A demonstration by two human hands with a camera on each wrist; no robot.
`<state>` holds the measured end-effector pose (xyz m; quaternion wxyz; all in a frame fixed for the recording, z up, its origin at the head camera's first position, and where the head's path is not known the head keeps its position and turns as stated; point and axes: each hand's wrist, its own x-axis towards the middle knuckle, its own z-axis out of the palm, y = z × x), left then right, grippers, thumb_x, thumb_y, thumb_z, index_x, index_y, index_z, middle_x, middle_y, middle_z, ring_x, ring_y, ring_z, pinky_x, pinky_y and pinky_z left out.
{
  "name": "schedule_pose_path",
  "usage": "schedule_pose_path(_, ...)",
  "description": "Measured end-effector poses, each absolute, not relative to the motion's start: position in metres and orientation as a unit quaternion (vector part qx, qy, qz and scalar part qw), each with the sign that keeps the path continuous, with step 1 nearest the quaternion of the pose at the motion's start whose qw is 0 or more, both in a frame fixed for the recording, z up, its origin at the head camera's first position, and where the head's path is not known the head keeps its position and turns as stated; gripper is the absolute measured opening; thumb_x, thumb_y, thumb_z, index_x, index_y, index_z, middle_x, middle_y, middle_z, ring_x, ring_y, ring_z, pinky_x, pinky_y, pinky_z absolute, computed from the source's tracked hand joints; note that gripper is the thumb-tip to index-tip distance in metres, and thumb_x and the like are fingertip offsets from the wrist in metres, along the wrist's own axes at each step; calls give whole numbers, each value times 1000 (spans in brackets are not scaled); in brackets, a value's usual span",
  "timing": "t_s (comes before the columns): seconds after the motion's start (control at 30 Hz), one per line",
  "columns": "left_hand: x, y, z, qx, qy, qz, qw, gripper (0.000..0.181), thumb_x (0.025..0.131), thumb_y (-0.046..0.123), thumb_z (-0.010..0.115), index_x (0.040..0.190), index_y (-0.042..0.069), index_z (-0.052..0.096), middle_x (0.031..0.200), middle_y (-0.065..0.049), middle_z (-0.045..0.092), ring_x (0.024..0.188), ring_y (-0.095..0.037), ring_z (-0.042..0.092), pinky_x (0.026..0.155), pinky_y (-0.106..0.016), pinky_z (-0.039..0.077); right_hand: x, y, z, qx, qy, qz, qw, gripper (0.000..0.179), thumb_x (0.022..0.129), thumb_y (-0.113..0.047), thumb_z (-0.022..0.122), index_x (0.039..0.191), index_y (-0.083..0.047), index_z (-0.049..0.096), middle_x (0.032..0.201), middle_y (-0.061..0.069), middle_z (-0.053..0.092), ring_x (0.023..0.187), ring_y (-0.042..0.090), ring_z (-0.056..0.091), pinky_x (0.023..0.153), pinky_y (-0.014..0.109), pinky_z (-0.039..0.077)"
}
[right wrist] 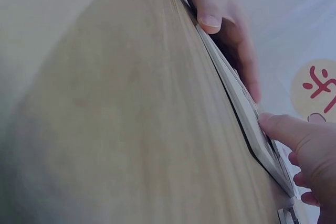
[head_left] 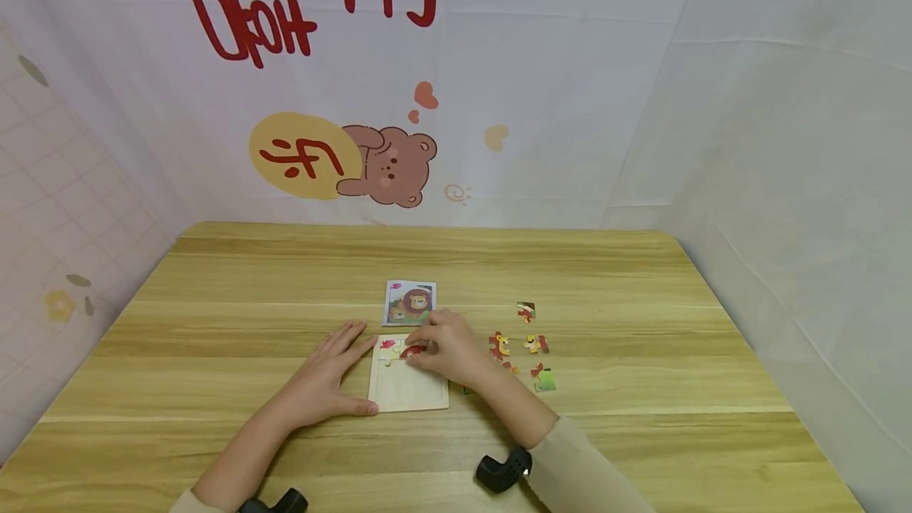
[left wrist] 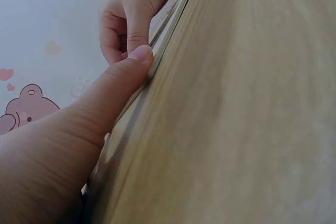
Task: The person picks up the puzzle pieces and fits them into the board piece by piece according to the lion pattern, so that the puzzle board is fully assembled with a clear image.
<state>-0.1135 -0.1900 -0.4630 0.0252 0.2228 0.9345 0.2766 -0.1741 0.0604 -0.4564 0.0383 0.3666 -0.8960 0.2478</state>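
A shallow pale puzzle tray (head_left: 412, 393) lies flat on the wooden table. My left hand (head_left: 321, 382) is at its left side, fingers spread and thumb touching the near left corner; that thumb (left wrist: 118, 85) also shows large along the tray's edge in the left wrist view. In the tray's upper left corner sits a puzzle piece with a pink figure (head_left: 388, 345). Just right of it, my right hand (head_left: 452, 347) pinches a dark red puzzle piece (head_left: 410, 352) between thumb and fingers, at the tray's top row. The fingers partly cover this piece.
Behind the tray lies a picture card (head_left: 408, 303) showing lions. Several loose pieces are scattered to the right, among them a green one (head_left: 545, 379) and a red-brown one (head_left: 526, 311); the right forearm covers some. A printed white cloth (head_left: 556, 141) hangs behind the table.
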Motion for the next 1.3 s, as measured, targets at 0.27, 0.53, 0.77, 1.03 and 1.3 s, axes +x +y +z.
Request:
schedule_pose_path(0.27, -114, -190, -463, 224, 934, 278, 22, 109, 64, 74, 69, 146, 8, 41, 156, -14, 22, 143, -36, 11, 106, -66, 14, -175, 58, -458, 358, -902, 238, 46, 21, 79, -42, 77, 95, -28, 76, 84, -16, 53, 78, 4, 44, 76, 25, 38)
schedule_pose_path(0.53, -114, -190, -464, 223, 934, 276, 24, 109, 65, 74, 68, 147, 9, 40, 156, -14, 21, 143, -36, 10, 106, -65, 14, -175, 60, -458, 363, -897, 251, 34, 14, 84, -34, 74, 97, -28, 76, 80, -14, 49, 74, 6, 41, 70, 24, 34)
schedule_pose_path(0.77, -113, -189, -463, 223, 934, 278, 26, 109, 65, 75, 68, 147, 9, 40, 156, -14, 22, 143, -35, 11, 107, -64, 14, -175, 64, -456, 370, -886, 278, 42, 19, 85, -30, 74, 102, -23, 77, 83, -9, 54, 75, 7, 42, 67, 23, 35)
schedule_pose_path(1.03, -113, -189, -462, 222, 934, 278, 27, 109, 64, 74, 69, 147, 9, 40, 156, -13, 21, 143, -34, 10, 107, -64, 13, -173, 85, -446, 337, -882, 327, 42, 22, 84, -25, 76, 105, -20, 76, 89, -4, 58, 78, 11, 44, 65, 25, 38)
schedule_pose_path(1.3, -114, -189, -462, 223, 933, 280, 24, 110, 63, 74, 70, 146, 8, 41, 156, -13, 21, 143, -35, 10, 108, -63, 13, -174, 114, -439, 327, -875, 351, 71, 25, 80, -19, 79, 104, -14, 75, 89, 1, 58, 81, 13, 43, 68, 29, 38)
